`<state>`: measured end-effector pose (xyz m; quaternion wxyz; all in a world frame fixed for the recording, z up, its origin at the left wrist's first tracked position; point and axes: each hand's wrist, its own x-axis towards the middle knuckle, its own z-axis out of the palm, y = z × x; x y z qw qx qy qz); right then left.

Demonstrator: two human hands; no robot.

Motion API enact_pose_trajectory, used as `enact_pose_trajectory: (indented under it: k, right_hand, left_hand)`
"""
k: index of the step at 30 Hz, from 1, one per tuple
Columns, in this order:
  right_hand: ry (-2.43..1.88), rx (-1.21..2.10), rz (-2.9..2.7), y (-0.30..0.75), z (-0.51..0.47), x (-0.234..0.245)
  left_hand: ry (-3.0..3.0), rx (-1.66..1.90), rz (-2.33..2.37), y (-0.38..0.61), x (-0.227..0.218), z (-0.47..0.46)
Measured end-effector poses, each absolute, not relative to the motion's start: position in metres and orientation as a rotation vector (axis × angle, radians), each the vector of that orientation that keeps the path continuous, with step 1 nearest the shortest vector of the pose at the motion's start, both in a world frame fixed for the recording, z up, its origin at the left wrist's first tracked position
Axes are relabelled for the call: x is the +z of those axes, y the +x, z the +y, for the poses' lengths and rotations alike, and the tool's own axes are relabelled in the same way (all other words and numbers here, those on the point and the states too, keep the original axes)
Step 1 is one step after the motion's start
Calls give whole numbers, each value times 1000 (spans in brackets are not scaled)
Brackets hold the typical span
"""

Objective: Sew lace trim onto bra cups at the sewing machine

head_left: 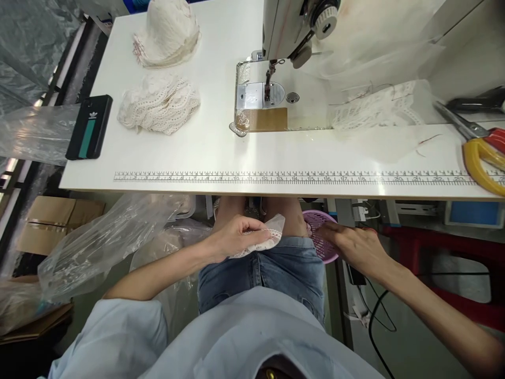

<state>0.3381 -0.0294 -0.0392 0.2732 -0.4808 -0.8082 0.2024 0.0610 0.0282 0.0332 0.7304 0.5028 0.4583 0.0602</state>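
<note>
Over the lap, my left hand [245, 237] is closed on a small piece of white lace fabric [272, 237], pinched between thumb and fingers. One thin, see-through end of the fabric sticks up past the fingertips. My right hand [353, 241] reaches down at the pink plastic basket [325, 252] beside the right knee. Its fingers are drawn together at the basket's opening, and their tips are partly hidden. Whatever they may hold cannot be made out.
On the white table [177, 158] stand a sewing machine [272, 31], two lace heaps [160, 105], a black phone [89, 127] and yellow-handled scissors [475, 150]. A printed ruler [292, 178] runs along its front edge. Plastic bags [106, 247] and a cardboard box [51, 223] lie left; a black cable [373, 326] hangs right.
</note>
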Motion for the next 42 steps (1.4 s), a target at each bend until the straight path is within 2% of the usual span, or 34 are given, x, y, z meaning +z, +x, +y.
enact_pose_trajectory:
  k: [2,6,12,20,26,31,34,36,39,42]
  right_hand:
    - [-1339,623,-2127,322,-31,-22]
    - [-1112,896,-1966,286,-23,7]
    - [-973,887,-1933,269,-17,-1]
    - [-1128,886,-1931,271,-20,-3]
    - [-1369,660,-2011,304,-24,-28]
    - [-1912,418,-2370,373,-39,-68]
    - [-1976,339,-2427,385,-45,-58]
    - [-1835,453,-2385,369,-42,-35]
    - [-1321,1117,-2209,325,-23,-1]
    - [-990,1598,-2065,287,1,11]
  left_hand:
    - [1072,128,1009,64,32,28]
    - [972,134,1009,66,31,26]
    - [960,158,1002,66,32,21]
    - [993,108,972,68,35,21]
    - [1002,105,995,66,35,22]
    - [1048,82,984,64,34,25]
    - [1085,43,951,65,36,27]
    - [1133,3,928,68,38,29]
    - [1271,-49,879,72,44,31]
    - [1431,-65,820,71,50,32]
